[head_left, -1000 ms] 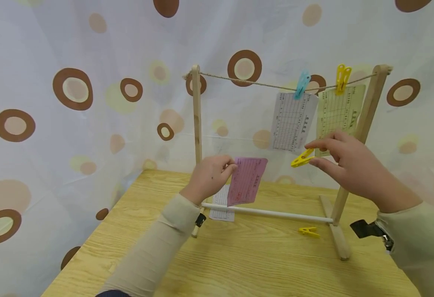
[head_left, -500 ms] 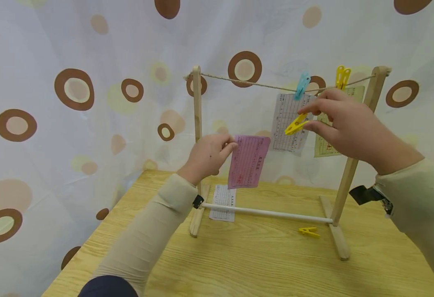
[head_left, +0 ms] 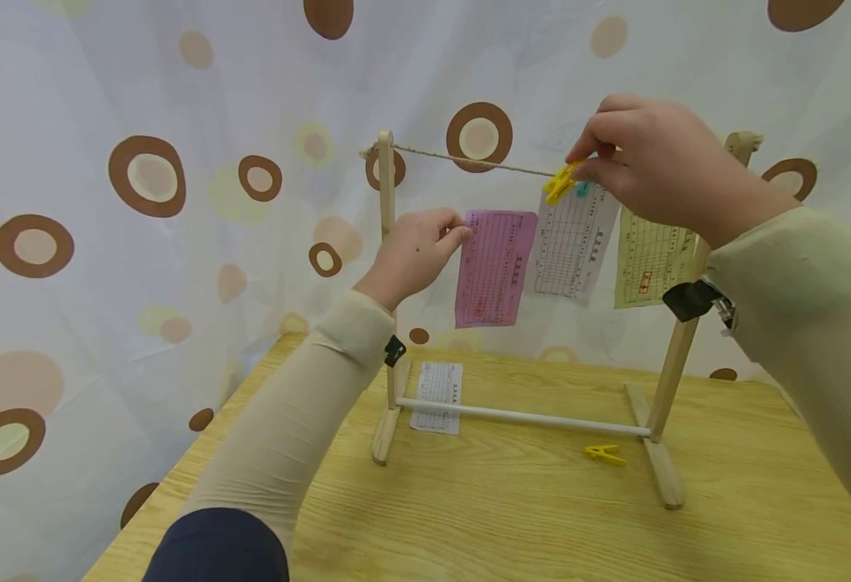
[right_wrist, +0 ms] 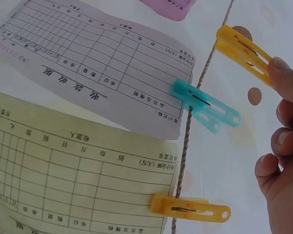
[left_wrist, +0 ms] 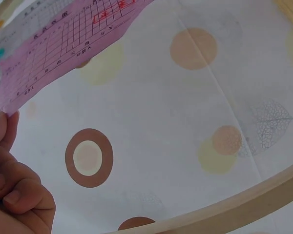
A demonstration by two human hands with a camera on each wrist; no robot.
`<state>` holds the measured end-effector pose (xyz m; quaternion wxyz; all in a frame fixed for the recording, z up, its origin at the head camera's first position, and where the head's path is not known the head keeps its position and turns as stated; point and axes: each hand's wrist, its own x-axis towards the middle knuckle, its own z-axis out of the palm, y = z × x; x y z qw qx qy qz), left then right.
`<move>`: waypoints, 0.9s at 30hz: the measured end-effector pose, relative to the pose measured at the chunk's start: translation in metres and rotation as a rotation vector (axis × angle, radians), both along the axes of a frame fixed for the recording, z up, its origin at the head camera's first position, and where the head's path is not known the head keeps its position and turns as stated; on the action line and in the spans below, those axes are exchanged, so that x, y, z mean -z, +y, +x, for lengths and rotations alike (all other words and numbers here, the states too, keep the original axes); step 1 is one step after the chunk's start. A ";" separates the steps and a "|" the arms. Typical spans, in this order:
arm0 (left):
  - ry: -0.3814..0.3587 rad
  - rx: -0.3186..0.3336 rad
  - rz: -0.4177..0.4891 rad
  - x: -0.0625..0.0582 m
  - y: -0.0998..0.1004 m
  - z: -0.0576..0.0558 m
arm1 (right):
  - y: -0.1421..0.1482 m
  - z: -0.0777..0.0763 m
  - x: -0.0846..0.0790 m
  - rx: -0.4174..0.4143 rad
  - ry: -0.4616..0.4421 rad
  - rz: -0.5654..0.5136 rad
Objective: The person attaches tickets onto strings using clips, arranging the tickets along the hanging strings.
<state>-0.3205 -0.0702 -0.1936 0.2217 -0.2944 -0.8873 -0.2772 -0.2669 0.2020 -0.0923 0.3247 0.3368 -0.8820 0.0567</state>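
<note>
My left hand (head_left: 418,250) pinches a pink receipt slip (head_left: 496,271) by its upper left corner, and the slip hangs below the rope (head_left: 476,162). A yellow clothespin (head_left: 560,184) is pinched between the thumb and fingers of my right hand (head_left: 658,166), near the rope. In the right wrist view its tip lies close to the rope, beside a blue clothespin (right_wrist: 205,100) that clips a white receipt slip (right_wrist: 102,63). Beside that, another yellow clothespin (right_wrist: 190,208) clips a yellow-green slip (right_wrist: 83,168). In the head view my right hand hides that second clothespin.
The rope runs between two wooden posts (head_left: 387,186) joined low down by a white rod (head_left: 527,416). On the wooden table (head_left: 512,509) lie a white slip (head_left: 440,384), partly behind the rod, and a yellow clothespin (head_left: 604,454). A patterned curtain (head_left: 178,323) hangs behind.
Both hands have risen: the left lifts the pink slip toward the rope, and the right brings the yellow clothespin up and slightly left to rope height.
</note>
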 end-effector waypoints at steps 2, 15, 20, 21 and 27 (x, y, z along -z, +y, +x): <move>0.009 0.003 0.007 -0.005 0.001 -0.004 | -0.004 -0.003 -0.004 -0.009 0.011 0.000; 0.012 -0.036 -0.020 -0.029 0.002 -0.015 | -0.030 -0.030 -0.024 0.078 -0.087 -0.018; 0.014 -0.070 -0.048 -0.033 0.005 -0.015 | -0.034 -0.032 -0.023 0.113 -0.155 -0.014; 0.015 -0.073 -0.051 -0.033 0.006 -0.015 | -0.035 -0.032 -0.021 0.114 -0.164 -0.009; 0.005 -0.056 -0.062 -0.031 0.007 -0.014 | -0.039 -0.032 -0.016 0.106 -0.183 0.033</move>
